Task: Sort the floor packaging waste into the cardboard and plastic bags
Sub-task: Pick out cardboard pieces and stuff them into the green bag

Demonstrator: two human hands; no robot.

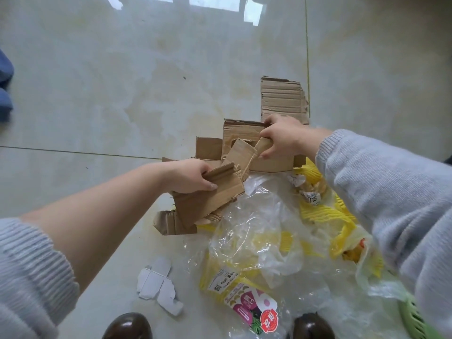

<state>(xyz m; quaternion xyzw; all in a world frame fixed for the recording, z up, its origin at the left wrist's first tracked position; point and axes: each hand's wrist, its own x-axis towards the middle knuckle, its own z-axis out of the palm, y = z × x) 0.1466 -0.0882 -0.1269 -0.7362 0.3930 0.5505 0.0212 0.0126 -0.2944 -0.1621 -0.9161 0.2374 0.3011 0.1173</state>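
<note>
My left hand (pixel 193 176) grips a folded stack of brown cardboard pieces (pixel 208 200) just above the floor. My right hand (pixel 281 137) pinches a torn cardboard strip (pixel 244 152) that reaches down to the left-hand stack. Under my right hand lies a larger cardboard sheet (pixel 241 133), and a corrugated piece (pixel 281 99) lies flat farther back. Clear plastic film (pixel 254 221) and yellow plastic packaging (pixel 318 211) are heaped in front of my feet. No sorting bag is clearly recognisable.
A white torn paperboard piece (pixel 157 285) lies on the tiled floor near my left shoe (pixel 127 326). A pink and red printed wrapper (pixel 254 309) sits by my right shoe (pixel 310 326). A green perforated plastic item (pixel 415 321) is at the lower right. Something blue (pixel 5 86) shows at the left edge.
</note>
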